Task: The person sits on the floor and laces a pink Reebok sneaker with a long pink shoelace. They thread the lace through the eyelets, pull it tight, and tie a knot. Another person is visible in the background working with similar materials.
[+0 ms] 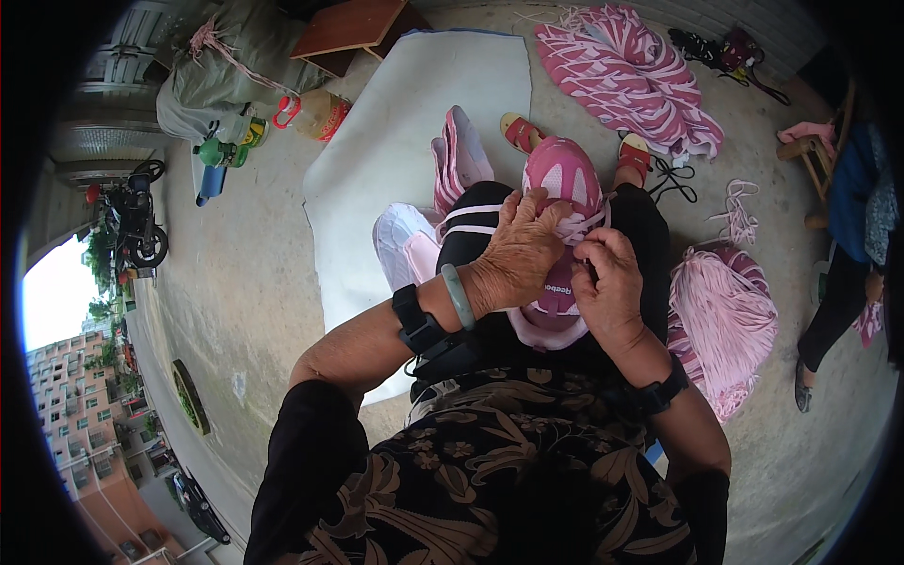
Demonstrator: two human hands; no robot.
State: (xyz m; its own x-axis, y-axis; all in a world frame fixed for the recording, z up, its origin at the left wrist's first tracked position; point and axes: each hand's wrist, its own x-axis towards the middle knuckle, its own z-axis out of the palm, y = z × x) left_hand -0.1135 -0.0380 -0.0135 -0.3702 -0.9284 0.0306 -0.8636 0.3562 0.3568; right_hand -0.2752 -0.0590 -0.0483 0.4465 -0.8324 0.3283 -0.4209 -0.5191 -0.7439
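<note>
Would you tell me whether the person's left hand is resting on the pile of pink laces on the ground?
No. The left hand grips the pink shoe on the lap, apart from the lace pile lying by the person's right side.

Person is wearing a black short-sleeved top with tan leaf print (490, 480), black wrist straps (417, 318), and a pale green bangle (459, 296) on the left wrist.

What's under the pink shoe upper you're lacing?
The pink shoe upper rests on the lap in black trousers. The left hand and right hand cover its lower half; its inside is hidden.
</note>
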